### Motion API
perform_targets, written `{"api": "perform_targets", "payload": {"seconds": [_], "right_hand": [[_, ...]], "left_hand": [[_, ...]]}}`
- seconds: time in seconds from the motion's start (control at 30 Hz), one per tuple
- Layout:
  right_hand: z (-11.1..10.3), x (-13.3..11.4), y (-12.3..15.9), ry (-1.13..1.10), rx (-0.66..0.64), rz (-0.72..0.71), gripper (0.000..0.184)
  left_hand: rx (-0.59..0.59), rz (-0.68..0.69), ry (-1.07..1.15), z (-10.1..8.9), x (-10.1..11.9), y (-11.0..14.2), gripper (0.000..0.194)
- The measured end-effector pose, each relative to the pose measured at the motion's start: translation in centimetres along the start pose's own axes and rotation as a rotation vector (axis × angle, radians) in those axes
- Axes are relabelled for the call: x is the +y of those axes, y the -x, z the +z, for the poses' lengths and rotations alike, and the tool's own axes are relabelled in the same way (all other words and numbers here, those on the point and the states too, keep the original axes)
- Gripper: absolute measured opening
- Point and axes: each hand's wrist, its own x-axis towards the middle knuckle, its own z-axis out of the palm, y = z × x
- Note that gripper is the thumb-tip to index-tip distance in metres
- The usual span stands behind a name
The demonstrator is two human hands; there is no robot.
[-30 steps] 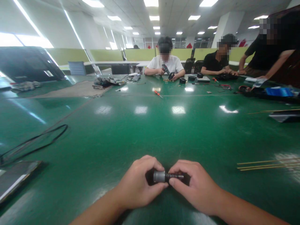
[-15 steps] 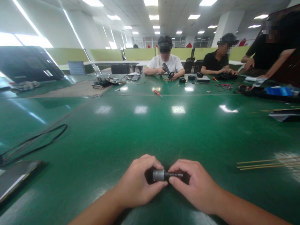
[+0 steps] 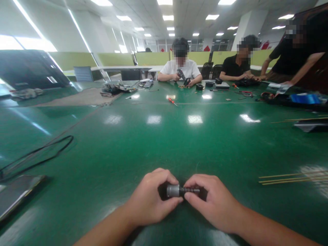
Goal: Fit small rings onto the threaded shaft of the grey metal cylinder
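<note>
A grey metal cylinder with a thin ribbed shaft (image 3: 173, 191) lies level between my two hands, close to the green tabletop. My left hand (image 3: 151, 196) curls around the thick cylinder end, thumb below and fingers above. The thumb and forefinger of my right hand (image 3: 214, 198) pinch the shaft, which points to the right. My fingertips almost meet where the shaft joins the cylinder. Whether the part touches the table, I cannot tell.
Thin yellow rods (image 3: 287, 180) lie to the right, a black cable loop (image 3: 61, 147) and a flat dark panel (image 3: 20, 193) to the left. An orange screwdriver (image 3: 172, 101) sits farther off. Across the green table (image 3: 164, 143), a person in white (image 3: 167, 70) holds a power drill; two others work at right.
My hands and the metal part stay practically still. At the far right, the standing person's hand has moved down and left, toward the seated person in black.
</note>
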Motion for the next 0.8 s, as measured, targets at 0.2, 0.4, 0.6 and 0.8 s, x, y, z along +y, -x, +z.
{"api": "perform_targets", "payload": {"seconds": [0.2,0.4,0.6,0.8], "right_hand": [[0.05,-0.02,0.01,0.004,0.007,-0.001,0.005],[0.02,-0.07,-0.01,0.018,-0.001,-0.002,0.006],[0.05,-0.05,-0.06,0.02,0.002,0.001,0.005],[0.09,0.0,0.04,0.031,-0.005,0.009,0.005]], "left_hand": [[0.005,-0.005,0.001,-0.02,0.02,0.06,0.019],[0.003,0.001,0.006,-0.09,0.04,0.0,0.018],[0.004,0.001,0.004,-0.14,0.06,-0.07,0.017],[-0.007,-0.001,-0.002,-0.18,-0.02,-0.01,0.018]]}}
